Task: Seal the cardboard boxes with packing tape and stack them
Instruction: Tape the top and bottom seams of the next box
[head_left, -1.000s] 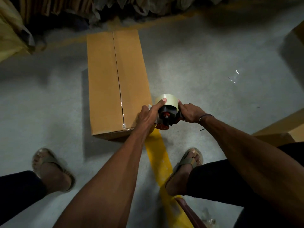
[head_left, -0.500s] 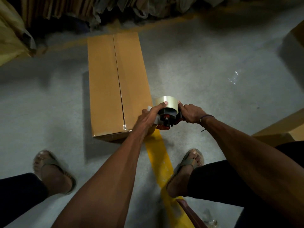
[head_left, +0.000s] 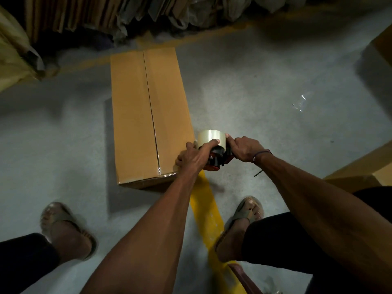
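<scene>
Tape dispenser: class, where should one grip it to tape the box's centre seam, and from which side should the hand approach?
Judging by its pose, grip the tape dispenser by its dark body below the roll, approaching from the near side. The roll sits on top and must turn freely. Both the left hand and right hand flank it now, beside the cardboard box.

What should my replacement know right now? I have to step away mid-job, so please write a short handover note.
Left hand: holds the tape dispenser, a finger on the tape roll.
Right hand: grips the dispenser's other side.
Cardboard box: on the floor, flaps closed, left of the dispenser. The centre seam looks untaped, apart from a short shiny bit at its near end.
Done: flaps folded shut.
Left: tape the seam, then stack the box. More cardboard shows at the right edge; its state cannot be told.
</scene>
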The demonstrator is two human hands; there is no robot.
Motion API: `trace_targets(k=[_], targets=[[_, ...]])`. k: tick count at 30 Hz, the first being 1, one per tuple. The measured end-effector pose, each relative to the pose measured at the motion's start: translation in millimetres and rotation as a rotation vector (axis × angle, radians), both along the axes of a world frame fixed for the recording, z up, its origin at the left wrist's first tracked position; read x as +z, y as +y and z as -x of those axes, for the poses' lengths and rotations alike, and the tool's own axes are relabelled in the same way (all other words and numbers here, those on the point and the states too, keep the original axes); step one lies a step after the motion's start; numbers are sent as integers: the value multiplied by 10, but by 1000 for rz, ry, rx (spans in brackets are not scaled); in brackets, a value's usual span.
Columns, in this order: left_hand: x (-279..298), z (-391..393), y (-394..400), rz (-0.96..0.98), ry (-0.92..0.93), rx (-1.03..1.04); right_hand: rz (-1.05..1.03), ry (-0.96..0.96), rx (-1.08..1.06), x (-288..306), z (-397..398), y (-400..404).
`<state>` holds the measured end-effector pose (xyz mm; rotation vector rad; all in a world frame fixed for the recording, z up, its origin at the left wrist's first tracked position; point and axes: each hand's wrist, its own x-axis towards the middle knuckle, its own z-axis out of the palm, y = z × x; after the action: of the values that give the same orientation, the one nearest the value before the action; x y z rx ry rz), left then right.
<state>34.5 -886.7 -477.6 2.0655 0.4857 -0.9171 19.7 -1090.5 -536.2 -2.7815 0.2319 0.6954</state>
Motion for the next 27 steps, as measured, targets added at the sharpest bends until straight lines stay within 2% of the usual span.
trace_targets(k=[4,9,12,16,22,27], targets=[[-73,-33,22,-30,30,-33,22,-55,-42,-42,61,-5],[-18,-118,118,20,65,-120,137,-208,-354,-137,304,-119],[-30,-156,223,43,60,-204,132,-166,-430,-268,377,-94],[-234,-306,390,-70,-51,-408,-16,-55,-446,-556,407,118],[-280,-357,554,-265,-285,-719,-204,-3,-640,-1061,600,617],[-340,-255,565,-283,-414,-707,-284,14,-714,-1307,725,740]])
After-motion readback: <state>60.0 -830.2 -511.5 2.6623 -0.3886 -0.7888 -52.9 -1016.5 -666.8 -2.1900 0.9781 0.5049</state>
